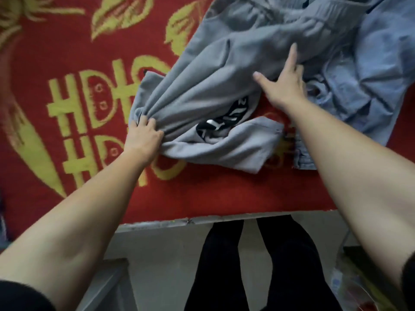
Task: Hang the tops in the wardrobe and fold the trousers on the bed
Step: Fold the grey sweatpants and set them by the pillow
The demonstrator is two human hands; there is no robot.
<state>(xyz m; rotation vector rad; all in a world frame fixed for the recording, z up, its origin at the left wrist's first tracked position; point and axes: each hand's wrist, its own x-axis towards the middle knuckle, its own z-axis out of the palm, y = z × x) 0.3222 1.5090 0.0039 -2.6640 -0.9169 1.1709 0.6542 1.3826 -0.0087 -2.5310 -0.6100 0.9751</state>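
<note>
Grey sweat trousers point(215, 70) with a black and white print lie across the bed, waistband at the top right, legs running down to the left. My left hand point(143, 138) grips a bunched fold of the grey cloth near the leg ends. My right hand point(284, 83) lies on the trousers' middle with fingers spread and straight, pressing the cloth. A light blue denim garment point(368, 81) lies crumpled to the right, partly under the grey trousers.
The bed carries a red blanket point(67, 63) with yellow patterns. Its front edge point(202, 219) runs across below my arms. My legs in black trousers point(253, 265) stand on the pale floor. A plastic bag point(350, 286) sits at the bottom right.
</note>
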